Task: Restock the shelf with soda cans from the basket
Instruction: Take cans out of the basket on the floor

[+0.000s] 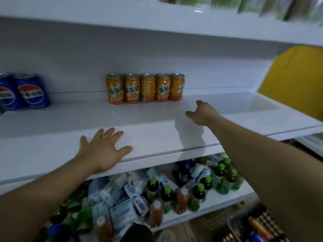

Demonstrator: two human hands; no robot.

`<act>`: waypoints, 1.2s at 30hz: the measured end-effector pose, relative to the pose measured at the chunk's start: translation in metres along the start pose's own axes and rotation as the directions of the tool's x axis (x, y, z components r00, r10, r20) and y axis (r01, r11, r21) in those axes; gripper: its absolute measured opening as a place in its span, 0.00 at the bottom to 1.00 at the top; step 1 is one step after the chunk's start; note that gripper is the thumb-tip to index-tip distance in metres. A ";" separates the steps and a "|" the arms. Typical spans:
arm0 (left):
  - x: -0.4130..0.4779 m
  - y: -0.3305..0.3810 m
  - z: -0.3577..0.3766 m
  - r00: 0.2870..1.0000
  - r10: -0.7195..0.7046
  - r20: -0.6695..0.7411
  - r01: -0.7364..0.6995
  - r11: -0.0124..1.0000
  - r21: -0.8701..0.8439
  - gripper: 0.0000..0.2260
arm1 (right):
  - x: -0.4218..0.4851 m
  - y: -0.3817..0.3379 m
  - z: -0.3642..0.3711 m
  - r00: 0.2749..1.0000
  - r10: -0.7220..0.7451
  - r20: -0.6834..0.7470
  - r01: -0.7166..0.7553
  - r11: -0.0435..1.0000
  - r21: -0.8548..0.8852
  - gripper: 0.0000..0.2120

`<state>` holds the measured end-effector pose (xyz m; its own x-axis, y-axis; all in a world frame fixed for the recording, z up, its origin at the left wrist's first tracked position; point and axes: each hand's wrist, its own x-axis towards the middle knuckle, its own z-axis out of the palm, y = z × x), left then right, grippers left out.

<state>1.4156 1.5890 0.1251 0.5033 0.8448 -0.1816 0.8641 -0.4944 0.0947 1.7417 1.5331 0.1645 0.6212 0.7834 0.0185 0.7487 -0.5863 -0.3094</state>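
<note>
Several orange soda cans (145,88) stand in a row at the back of the white shelf (157,135). Two blue cola cans (31,91) stand at the shelf's far left. My left hand (103,149) rests flat on the shelf's front edge, fingers spread, holding nothing. My right hand (202,112) reaches over the shelf to the right of the orange row, a short way from the last can, fingers loosely extended and empty. The dark wire basket (244,224) shows at the bottom right with a few cans inside.
The shelf below (218,203) holds green-capped bottles, orange drink bottles and white tissue packs in a jumble. A yellow panel (293,81) stands at the right end of the shelf. The upper shelf (157,23) overhangs the cans.
</note>
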 end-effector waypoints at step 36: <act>-0.116 0.504 0.367 0.274 0.641 0.717 -0.828 0.536 -0.163 0.25 | -0.387 0.486 0.163 0.538 0.715 0.447 -0.817 0.573 0.067 0.24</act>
<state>1.7886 1.1667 -0.1649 0.6843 -0.2324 -0.6912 0.0484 -0.9313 0.3610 1.8273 0.9779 -0.1480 0.7654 0.0943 -0.6366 -0.0942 -0.9621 -0.2557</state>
